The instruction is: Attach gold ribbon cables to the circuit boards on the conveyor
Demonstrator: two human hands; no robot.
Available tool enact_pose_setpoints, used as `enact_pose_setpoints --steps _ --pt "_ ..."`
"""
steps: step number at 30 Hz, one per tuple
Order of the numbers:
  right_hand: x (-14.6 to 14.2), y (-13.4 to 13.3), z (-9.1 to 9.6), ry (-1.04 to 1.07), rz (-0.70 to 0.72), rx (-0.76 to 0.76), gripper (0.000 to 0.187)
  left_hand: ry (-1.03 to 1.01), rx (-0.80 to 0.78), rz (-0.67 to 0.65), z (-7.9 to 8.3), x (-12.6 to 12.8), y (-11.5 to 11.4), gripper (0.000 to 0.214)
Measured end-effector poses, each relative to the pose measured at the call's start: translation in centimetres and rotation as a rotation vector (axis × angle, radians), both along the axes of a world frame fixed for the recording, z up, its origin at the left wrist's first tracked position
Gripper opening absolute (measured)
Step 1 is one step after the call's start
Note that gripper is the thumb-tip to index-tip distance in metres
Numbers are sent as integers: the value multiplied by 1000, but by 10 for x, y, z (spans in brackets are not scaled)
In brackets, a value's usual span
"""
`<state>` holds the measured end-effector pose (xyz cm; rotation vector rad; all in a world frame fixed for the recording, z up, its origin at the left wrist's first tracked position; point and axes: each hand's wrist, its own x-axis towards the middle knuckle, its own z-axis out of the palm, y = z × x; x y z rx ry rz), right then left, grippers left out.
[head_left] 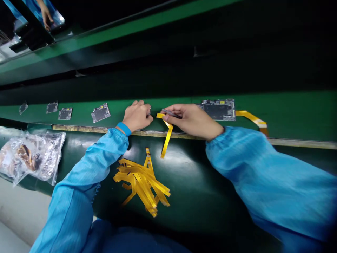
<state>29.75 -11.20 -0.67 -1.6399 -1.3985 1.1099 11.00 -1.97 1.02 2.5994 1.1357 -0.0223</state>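
Right hand (195, 121) fingers grip a slim grey stick (172, 113), its tip by a thin, glossy, bent yellow strip (166, 140) just beyond the pile (142, 182) of flat shiny strips; left hand (137, 116) fingers curled, also beyond the pile, can't tell on what. Right of and beyond the pile, a flat dark circuit board (219, 110) with its own strip (250, 115) sits partly hidden by the right hand. Left of the pile: crinkled clear plastic bag (54, 151) on smooth green tabletop (200, 186), more boards (101, 112) farther back on the green belt (297, 116).
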Motion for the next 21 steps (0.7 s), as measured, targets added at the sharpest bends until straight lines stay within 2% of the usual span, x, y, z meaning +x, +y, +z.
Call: enact_pose_setpoints --steps 6,11,16,21 --pt "1 10 -14 -104 -61 -21 24 18 27 20 1 7 -5 6" --pt "-4 14 -17 -113 -86 -6 20 -69 -22 -11 -1 -5 0 9" --pt "-7 11 -18 -172 -138 -5 19 -161 -22 -117 -2 -19 -4 12" --pt "-5 4 -20 -156 -161 0 22 -155 -3 -191 -3 -22 -10 17"
